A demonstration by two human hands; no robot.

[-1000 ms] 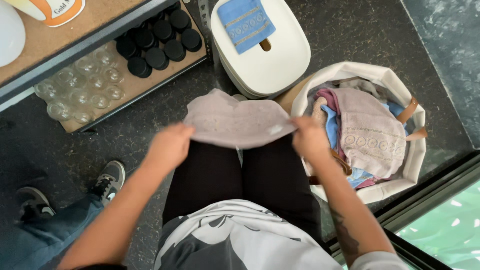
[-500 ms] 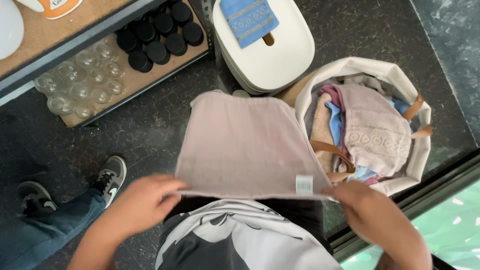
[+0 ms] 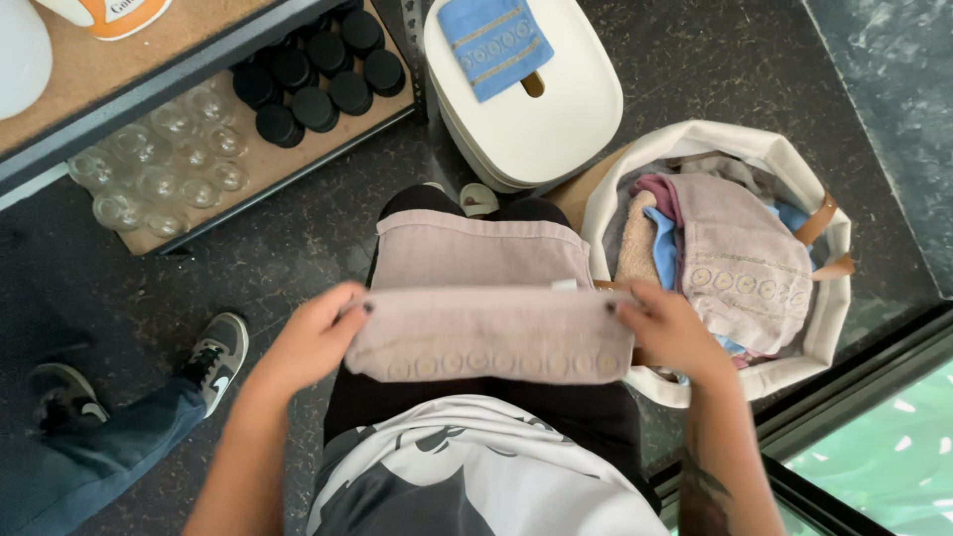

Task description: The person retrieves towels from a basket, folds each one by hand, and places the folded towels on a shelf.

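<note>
My fingers (image 3: 349, 310) pinch both ends of a mauve towel (image 3: 486, 298) at centre frame, left hand (image 3: 313, 337) and right hand (image 3: 670, 328) closed on its folded edge, the rest lying across my lap. Right of it, a white basket (image 3: 824, 328) holds more towels. At lower left, another person's sneakers (image 3: 220, 355).

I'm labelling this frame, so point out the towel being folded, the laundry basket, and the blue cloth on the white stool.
pinkish towel (image 3: 486, 342), head view, on the folded-over front flap.
laundry basket (image 3: 832, 328), head view, on its cream rim.
blue cloth (image 3: 496, 42), head view, on its middle.
</note>
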